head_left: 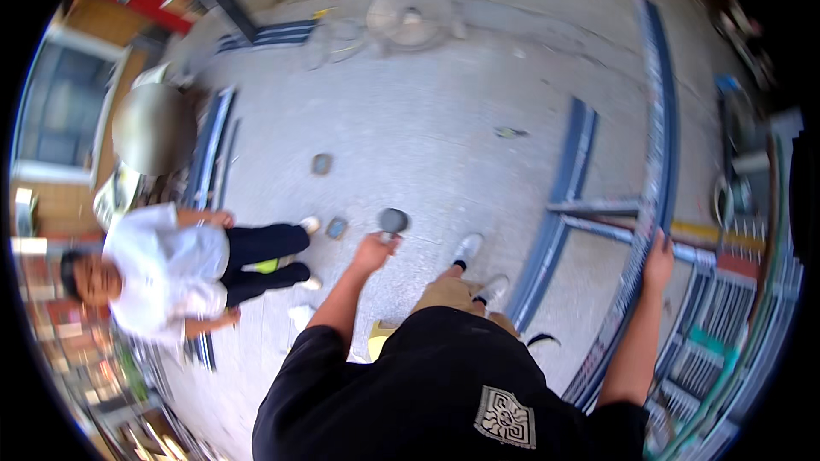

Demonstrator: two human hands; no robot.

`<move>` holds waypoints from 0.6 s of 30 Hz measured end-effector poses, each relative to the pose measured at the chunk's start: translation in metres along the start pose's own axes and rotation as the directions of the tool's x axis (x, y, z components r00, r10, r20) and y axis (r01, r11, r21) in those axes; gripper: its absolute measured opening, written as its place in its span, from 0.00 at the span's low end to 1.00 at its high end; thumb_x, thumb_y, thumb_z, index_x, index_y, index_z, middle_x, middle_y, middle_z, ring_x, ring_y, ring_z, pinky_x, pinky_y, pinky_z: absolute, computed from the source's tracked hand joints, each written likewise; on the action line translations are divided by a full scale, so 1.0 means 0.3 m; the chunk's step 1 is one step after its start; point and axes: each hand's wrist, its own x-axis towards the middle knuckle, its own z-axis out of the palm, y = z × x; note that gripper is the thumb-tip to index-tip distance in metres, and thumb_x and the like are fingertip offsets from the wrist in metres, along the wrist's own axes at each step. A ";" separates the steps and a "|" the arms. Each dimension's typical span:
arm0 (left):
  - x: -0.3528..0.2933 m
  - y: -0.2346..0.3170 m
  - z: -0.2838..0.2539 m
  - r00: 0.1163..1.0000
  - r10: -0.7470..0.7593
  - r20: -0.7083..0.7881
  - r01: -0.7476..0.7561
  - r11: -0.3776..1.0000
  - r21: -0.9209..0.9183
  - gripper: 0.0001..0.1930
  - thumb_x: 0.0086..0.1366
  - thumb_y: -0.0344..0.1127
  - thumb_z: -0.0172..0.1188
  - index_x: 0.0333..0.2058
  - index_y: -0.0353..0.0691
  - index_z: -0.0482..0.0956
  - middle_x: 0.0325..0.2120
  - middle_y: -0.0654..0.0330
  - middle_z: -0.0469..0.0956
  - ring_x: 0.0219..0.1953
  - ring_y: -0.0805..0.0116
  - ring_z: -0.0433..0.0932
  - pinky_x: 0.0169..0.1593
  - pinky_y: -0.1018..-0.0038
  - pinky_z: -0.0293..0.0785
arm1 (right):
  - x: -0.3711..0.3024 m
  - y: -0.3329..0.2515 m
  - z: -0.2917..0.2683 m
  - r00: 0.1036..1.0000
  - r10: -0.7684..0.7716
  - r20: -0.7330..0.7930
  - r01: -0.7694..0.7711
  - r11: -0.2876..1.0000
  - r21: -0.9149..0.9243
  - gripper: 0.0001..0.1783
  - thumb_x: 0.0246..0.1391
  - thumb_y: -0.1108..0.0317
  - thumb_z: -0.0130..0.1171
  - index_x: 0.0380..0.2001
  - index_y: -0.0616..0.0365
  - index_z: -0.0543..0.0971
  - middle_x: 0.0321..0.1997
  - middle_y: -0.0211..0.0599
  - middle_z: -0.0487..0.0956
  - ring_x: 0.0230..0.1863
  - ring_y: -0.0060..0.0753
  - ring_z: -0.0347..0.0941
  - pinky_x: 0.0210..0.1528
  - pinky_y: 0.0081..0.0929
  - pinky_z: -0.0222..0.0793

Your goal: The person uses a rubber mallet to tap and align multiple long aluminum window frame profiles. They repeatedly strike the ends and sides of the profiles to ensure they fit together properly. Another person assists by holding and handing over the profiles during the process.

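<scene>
My left hand [376,249] is closed round the short handle of a mallet, out in front of my body. The mallet's dark round head [393,220] points away from me, over the floor. On the right, my right hand [658,263] grips the edge of a long dark blue-grey metal profile [662,119], which runs from far to near. Short crosspieces [596,207] join it to a second, parallel profile [551,230] nearer my feet. Motion blur hides fine detail of the fingers.
A person in a white shirt [162,256] stands at my left. Far ahead is a round, fan-like thing [410,17]. Two small square pieces [321,163] and a green-black tool [510,132] lie on the concrete floor. Stacked profiles [717,316] line the right side.
</scene>
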 end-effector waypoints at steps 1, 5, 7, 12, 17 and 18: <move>-0.025 0.013 0.035 0.997 -0.052 0.051 0.043 0.984 0.171 0.23 0.68 0.58 0.68 0.39 0.39 0.88 0.26 0.51 0.87 0.30 0.53 0.87 0.38 0.55 0.80 | 0.031 0.087 0.017 0.997 0.078 -0.022 -0.080 0.991 -0.107 0.43 0.74 0.34 0.46 0.68 0.63 0.77 0.67 0.62 0.79 0.70 0.65 0.73 0.72 0.47 0.66; -0.178 -0.141 0.115 0.982 -0.177 0.059 0.171 0.981 0.093 0.25 0.67 0.61 0.67 0.35 0.40 0.89 0.27 0.53 0.87 0.33 0.52 0.87 0.42 0.55 0.81 | 0.052 0.122 0.020 0.988 0.115 0.106 -0.109 0.993 -0.054 0.46 0.72 0.30 0.47 0.69 0.64 0.75 0.67 0.63 0.78 0.69 0.67 0.73 0.71 0.47 0.66; -0.231 -0.153 0.100 0.973 -0.227 0.031 0.227 0.974 0.002 0.25 0.68 0.60 0.67 0.34 0.40 0.89 0.26 0.54 0.87 0.31 0.55 0.87 0.41 0.58 0.80 | 0.066 0.162 0.019 0.988 0.102 0.116 -0.096 0.994 -0.053 0.47 0.71 0.28 0.45 0.67 0.64 0.77 0.65 0.64 0.79 0.66 0.69 0.73 0.68 0.50 0.67; -0.260 -0.104 -0.225 0.900 -0.311 -0.306 0.243 0.940 -0.241 0.26 0.69 0.60 0.69 0.31 0.37 0.86 0.24 0.56 0.85 0.27 0.63 0.83 0.37 0.62 0.79 | 0.129 0.098 0.065 0.974 0.185 0.131 -0.171 0.979 -0.110 0.51 0.69 0.25 0.45 0.64 0.69 0.78 0.62 0.66 0.80 0.63 0.69 0.75 0.67 0.51 0.67; -0.326 0.083 -0.853 0.666 -0.376 -0.644 0.020 0.872 -0.488 0.26 0.73 0.59 0.66 0.37 0.37 0.80 0.23 0.63 0.75 0.22 0.69 0.72 0.28 0.66 0.71 | 0.165 0.115 0.089 0.986 0.135 0.103 -0.123 0.986 -0.114 0.51 0.69 0.26 0.45 0.66 0.68 0.77 0.64 0.66 0.80 0.64 0.70 0.75 0.68 0.52 0.67; -0.350 0.072 -0.995 0.667 -0.365 -0.650 -0.103 0.819 -0.565 0.25 0.74 0.58 0.65 0.35 0.38 0.78 0.23 0.63 0.75 0.21 0.69 0.72 0.26 0.66 0.71 | 0.177 0.128 0.092 0.982 0.117 0.145 -0.106 0.991 -0.079 0.50 0.70 0.26 0.45 0.66 0.68 0.76 0.65 0.66 0.79 0.65 0.69 0.74 0.68 0.51 0.66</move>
